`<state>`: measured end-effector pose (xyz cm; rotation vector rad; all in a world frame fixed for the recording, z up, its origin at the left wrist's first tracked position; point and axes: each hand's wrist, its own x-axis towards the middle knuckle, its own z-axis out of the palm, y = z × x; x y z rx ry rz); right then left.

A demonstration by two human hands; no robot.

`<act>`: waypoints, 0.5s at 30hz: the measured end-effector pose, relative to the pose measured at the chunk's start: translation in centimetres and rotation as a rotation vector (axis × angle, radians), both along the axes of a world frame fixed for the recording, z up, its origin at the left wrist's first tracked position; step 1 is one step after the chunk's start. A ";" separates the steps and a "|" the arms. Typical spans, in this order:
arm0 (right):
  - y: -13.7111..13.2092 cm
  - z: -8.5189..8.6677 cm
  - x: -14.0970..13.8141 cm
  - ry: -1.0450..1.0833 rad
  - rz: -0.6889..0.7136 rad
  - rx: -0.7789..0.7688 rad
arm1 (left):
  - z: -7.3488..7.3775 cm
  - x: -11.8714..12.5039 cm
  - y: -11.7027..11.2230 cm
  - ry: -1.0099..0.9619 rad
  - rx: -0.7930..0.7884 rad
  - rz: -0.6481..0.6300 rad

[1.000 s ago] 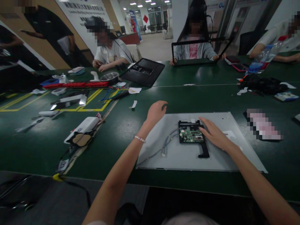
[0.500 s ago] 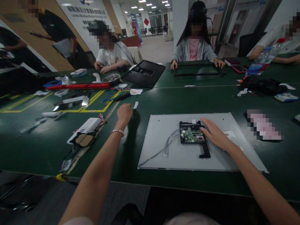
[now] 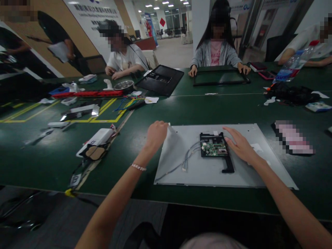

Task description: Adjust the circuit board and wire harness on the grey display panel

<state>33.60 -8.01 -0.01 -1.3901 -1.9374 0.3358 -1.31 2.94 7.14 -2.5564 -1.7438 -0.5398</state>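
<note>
Left grip (image 3: 157,134) has swung rightward from the surface (image 3: 129,138) to the far left corner of the grey panel (image 3: 197,177); the white strip (image 3: 169,123) has left its earlier spot. Left fingers curled closed, apparently pinching the strip; only a small end shows at the fingertips. Right grip (image 3: 240,145) unchanged: fingers extended, nothing grasped, thumb against the black bracket (image 3: 228,166) just left of it. Green circuit board (image 3: 214,149) sits in the bracket, left of right grip. Grey cables (image 3: 185,159) run between the two grips, nearer the wearer.
</note>
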 end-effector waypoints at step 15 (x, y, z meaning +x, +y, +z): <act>-1.8 4.2 -11.5 -0.193 0.302 0.083 | -0.5 5.2 -12.9 0.242 0.121 -0.298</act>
